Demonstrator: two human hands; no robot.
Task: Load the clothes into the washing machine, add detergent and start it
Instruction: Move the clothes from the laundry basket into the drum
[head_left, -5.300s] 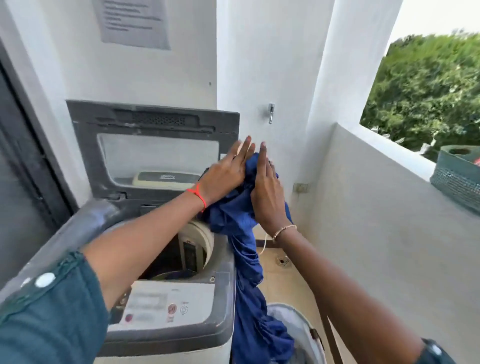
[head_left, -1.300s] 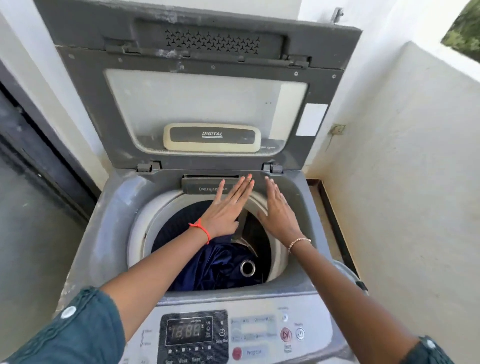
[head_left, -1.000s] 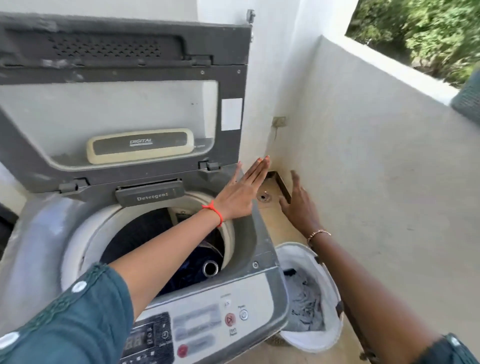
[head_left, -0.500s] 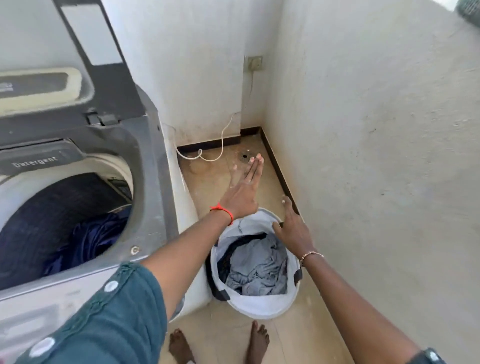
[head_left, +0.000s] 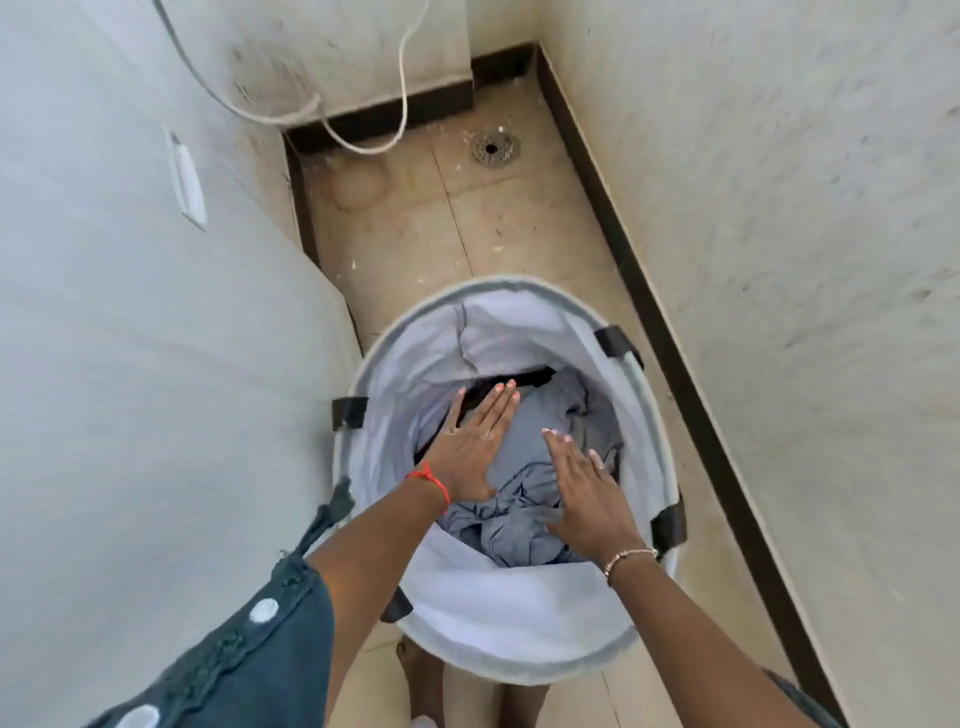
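A white laundry basket (head_left: 524, 629) with black handles stands on the floor, right beside the washing machine's pale side wall (head_left: 156, 395). Crumpled grey clothes (head_left: 524, 467) lie in it, with a dark garment (head_left: 519, 378) showing at the far edge. My left hand (head_left: 472, 441) is flat, fingers spread, over the left part of the grey cloth. My right hand (head_left: 587, 488) is spread over the right part. Neither hand holds anything. The machine's tub and panel are out of view.
A plastered wall (head_left: 805, 260) closes the right side, with a dark skirting strip along the tiled floor (head_left: 467, 228). A floor drain (head_left: 493, 148) sits in the far corner. A white cord (head_left: 363, 145) trails down behind the machine.
My view has swung from the machine's tub down to the basket. Both hands have left the tub and dropped into the basket, over the grey clothes.
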